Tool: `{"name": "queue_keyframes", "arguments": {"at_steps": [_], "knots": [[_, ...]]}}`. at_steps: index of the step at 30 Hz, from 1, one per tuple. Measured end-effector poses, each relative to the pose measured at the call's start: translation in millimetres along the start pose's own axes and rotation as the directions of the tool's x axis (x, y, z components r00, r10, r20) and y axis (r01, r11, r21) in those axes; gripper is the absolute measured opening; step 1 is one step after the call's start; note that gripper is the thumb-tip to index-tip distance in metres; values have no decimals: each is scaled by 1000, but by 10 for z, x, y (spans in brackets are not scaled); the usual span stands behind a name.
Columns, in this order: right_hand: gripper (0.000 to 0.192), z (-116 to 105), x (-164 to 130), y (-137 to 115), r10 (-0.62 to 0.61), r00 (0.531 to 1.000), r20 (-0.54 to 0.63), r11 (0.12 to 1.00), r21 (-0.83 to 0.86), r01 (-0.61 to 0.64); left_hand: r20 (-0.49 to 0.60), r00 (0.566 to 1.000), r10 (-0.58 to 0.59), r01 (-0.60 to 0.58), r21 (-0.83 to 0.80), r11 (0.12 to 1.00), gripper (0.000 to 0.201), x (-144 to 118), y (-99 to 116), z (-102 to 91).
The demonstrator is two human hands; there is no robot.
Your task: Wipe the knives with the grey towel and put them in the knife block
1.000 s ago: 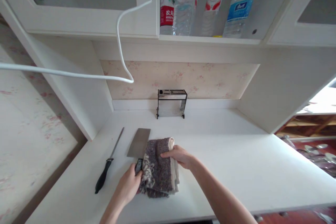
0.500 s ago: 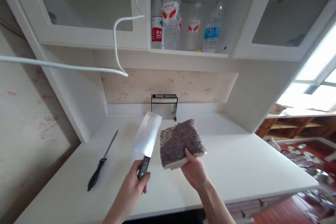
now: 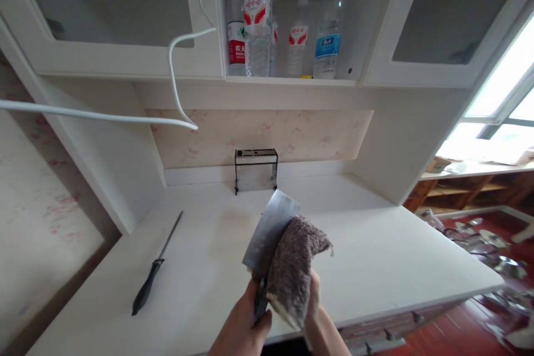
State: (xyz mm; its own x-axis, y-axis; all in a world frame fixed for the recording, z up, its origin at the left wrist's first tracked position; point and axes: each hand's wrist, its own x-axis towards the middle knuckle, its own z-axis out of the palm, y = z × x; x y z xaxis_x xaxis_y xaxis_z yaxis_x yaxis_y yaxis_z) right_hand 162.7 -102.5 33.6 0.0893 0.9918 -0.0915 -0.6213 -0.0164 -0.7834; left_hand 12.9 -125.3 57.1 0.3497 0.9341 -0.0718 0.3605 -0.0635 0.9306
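A cleaver [image 3: 271, 231] with a wide steel blade and dark handle is in my left hand [image 3: 244, 320], its blade tilted up and to the right. My right hand [image 3: 319, 311] grips a thick, folded brown cloth [image 3: 294, 267], which rests against the right side of the blade. Part of the blade and most of my right fingers are hidden behind the cloth. To the left, a sharpening steel [image 3: 155, 270] with a black handle lies on the white counter [image 3: 200, 295].
A black-framed knife rack [image 3: 256, 154] stands at the counter's back wall. Above, plastic bottles [image 3: 257, 16] stand in an open cabinet. A white cable [image 3: 95, 115] hangs across the upper left. Metal pots [image 3: 479, 245] sit on the floor at right.
My left hand has moved the cleaver rightward, and the cloth has turned and folded over against its blade. The view has shifted slightly.
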Motion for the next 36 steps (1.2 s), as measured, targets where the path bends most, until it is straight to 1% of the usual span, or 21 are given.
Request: {"name": "queue_keyframes", "arguments": {"at_steps": [2,4,6,8,11,13,15,18,20,22,24,27,29,31,33,34,35,36], "knots": [[33,98,-19,-14,48,998,44,997,55,-50,25,1000,-3,2,55,999,49,-5,-12,42],[34,208,-30,-21,53,998,46,997,51,-56,52,999,-16,6,179,984,39,-13,-50,69],[33,289,-40,3,40,999,-5,999,34,-40,64,996,-54,32,308,951,33,-20,-112,81],[33,321,-45,57,39,996,-75,999,31,-37,85,990,-110,69,387,919,33,-25,-185,79],[37,295,-20,138,58,982,-180,998,15,-56,116,984,-133,71,429,900,37,-36,-277,51],[39,258,33,152,55,974,-221,998,33,-49,109,986,-128,68,438,897,45,-53,-322,24],[37,219,118,112,38,975,-218,997,68,-24,80,988,-132,82,449,889,49,-77,-368,12],[36,157,276,-32,-11,980,-200,996,82,28,-6,993,-114,104,469,877,37,-112,-451,43],[38,106,376,-152,-43,973,-225,996,65,59,-93,993,-76,111,453,884,32,-126,-497,79],[43,44,458,-255,-68,956,-286,995,55,87,-165,985,-56,121,418,900,30,-133,-515,105],[46,-22,519,-321,-105,919,-380,991,39,130,-203,978,-39,117,388,914,30,-137,-503,117],[46,-113,588,-350,-154,851,-503,983,12,185,-218,976,5,77,367,927,33,-147,-482,155],[45,-173,635,-368,-159,815,-557,978,24,207,-239,971,30,54,339,939,35,-157,-503,206],[42,-254,682,-433,-184,789,-586,961,62,270,-274,961,43,38,285,958,34,-164,-550,246],[37,-377,710,-552,-227,771,-595,927,110,358,-313,949,44,17,188,982,33,-163,-586,234],[34,-455,708,-619,-248,772,-586,912,127,390,-328,944,32,4,108,994,34,-160,-585,202],[31,-539,689,-679,-266,780,-566,904,135,406,-335,942,2,-3,-4,1000,36,-156,-566,153],[29,-623,654,-723,-279,795,-538,904,132,406,-324,945,-40,-9,-149,989,39,-151,-528,93]]}}
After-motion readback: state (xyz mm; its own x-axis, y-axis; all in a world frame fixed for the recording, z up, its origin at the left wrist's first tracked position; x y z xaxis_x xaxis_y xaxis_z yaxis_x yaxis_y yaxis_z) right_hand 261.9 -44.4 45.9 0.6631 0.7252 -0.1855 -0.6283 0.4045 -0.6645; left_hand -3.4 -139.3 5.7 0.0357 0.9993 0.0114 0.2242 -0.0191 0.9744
